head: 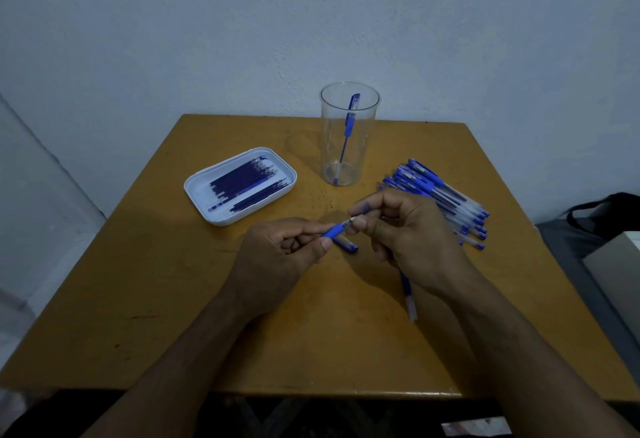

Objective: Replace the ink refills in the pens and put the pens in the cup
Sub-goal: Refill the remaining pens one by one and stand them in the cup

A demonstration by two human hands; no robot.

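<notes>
Both hands meet over the middle of the wooden table. The left hand has its fingers and thumb curled round the blue grip section of a pen, which points up and to the right. The right hand pinches the pen's pale tip end between thumb and forefinger, the other fingers curled loosely beneath. Under the right wrist a second pen piece sticks out toward the near edge; it seems to lie on the table, though the hand hides its far end. Just beyond the left thumb a blue pen cap lies on the tabletop.

At the far middle of the table stands a clear plastic cup, upright, with one blue pen leaning inside it, cap end up. To the left of the cup sits a white tray holding a row of dark blue ink refills laid side by side. To the right of the cup, partly behind the right hand, lies a heap of blue capped pens with clear barrels.
</notes>
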